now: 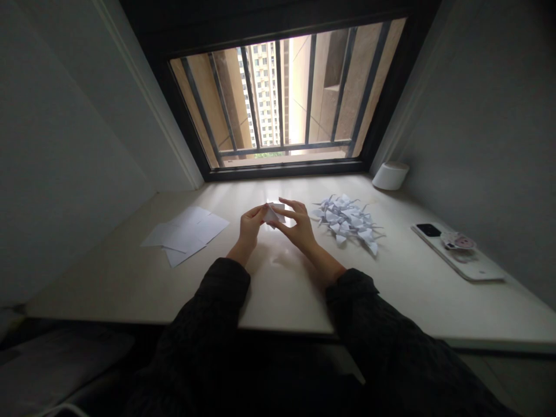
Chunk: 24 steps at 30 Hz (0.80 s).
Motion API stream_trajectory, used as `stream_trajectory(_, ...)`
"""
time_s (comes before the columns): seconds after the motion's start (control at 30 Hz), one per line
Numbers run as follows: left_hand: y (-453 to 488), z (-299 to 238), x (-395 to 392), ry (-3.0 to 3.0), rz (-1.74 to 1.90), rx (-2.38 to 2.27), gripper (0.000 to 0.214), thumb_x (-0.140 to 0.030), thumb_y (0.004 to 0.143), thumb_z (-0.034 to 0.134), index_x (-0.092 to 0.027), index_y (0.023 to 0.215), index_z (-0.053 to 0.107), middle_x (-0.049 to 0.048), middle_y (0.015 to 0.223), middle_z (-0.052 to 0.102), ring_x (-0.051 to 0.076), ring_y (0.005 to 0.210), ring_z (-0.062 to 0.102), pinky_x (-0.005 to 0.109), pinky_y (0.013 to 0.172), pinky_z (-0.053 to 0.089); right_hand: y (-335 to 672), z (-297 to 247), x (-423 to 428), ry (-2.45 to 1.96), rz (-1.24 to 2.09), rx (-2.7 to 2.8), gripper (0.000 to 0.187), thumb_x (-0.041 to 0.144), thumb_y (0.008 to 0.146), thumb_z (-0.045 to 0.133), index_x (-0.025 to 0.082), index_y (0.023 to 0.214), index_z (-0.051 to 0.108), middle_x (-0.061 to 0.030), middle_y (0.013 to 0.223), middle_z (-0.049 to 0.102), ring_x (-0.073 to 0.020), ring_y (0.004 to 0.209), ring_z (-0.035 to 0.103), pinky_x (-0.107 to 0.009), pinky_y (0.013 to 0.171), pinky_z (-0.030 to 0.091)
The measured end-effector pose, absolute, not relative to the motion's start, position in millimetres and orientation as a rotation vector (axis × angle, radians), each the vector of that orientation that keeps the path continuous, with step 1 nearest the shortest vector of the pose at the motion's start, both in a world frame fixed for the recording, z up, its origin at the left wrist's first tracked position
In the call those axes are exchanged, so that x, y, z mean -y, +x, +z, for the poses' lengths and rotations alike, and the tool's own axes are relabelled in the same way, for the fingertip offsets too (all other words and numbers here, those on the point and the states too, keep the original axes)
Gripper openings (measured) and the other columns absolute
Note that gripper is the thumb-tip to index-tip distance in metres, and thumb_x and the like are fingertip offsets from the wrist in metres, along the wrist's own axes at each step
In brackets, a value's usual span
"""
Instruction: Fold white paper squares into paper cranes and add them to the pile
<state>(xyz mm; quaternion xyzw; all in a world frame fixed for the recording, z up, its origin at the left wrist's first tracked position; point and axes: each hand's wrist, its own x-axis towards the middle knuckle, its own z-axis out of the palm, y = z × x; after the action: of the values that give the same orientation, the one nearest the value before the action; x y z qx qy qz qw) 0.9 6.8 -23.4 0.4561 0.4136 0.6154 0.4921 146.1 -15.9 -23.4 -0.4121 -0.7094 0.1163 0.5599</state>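
Note:
A small folded piece of white paper (278,214) is held up between my two hands, over the middle of the white counter (278,289). My left hand (252,224) pinches its left side between thumb and fingers. On the right side, my right hand (299,223) has its thumb at the lower edge and its fingers reaching over the top, partly spread. Fingers cover some of the paper, so its exact fold is hard to make out. Just right of my right hand lies a heap of folded white paper cranes (345,220).
Several flat sheets of white paper (191,231) overlap on the left. On the right, a phone (460,252) with a cartoon grip lies face down. A white rounded device (390,175) stands by the right wall, near the barred window (282,98) at the back.

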Motion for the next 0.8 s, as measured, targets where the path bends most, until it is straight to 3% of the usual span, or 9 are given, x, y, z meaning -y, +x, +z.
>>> stream_trajectory(0.37, 1, -22, -8, 0.962, 1.512, -1.016, 0.046, -0.048, 0.063, 0.077, -0.015, 0.095, 0.073, 0.01, 0.096, 0.072, 0.021, 0.086, 0.067, 0.031, 0.075, 0.051, 140, -32, 11, -0.973, 0.523, 1.499, 0.012, 0.036, 0.071, 0.076, 0.031, 0.082, 0.076, -0.0023, 0.108, 0.07, -0.022, 0.1, 0.061, -0.04, 0.095, 0.045)
stream_trajectory(0.6, 2, -22, -9, 1.058, 1.622, -1.088, 0.04, -0.047, 0.065, 0.076, -0.015, 0.088, 0.074, 0.0078, 0.088, 0.072, 0.018, 0.079, 0.066, 0.031, 0.074, 0.052, 141, -37, 2, -0.993, 0.933, 1.199, 0.025, 0.045, 0.065, 0.075, 0.025, 0.08, 0.075, -0.0033, 0.099, 0.073, -0.0237, 0.101, 0.063, -0.039, 0.091, 0.045)
stream_trajectory(0.8, 3, -23, -8, 1.124, 1.698, -1.082, 0.035, -0.044, 0.067, 0.075, -0.017, 0.088, 0.075, 0.0062, 0.089, 0.073, 0.017, 0.08, 0.066, 0.031, 0.076, 0.051, 143, -35, 2, -1.004, 0.99, 1.211, 0.026, 0.046, 0.065, 0.075, 0.025, 0.08, 0.074, -0.0036, 0.101, 0.072, -0.0258, 0.105, 0.061, -0.041, 0.092, 0.044)
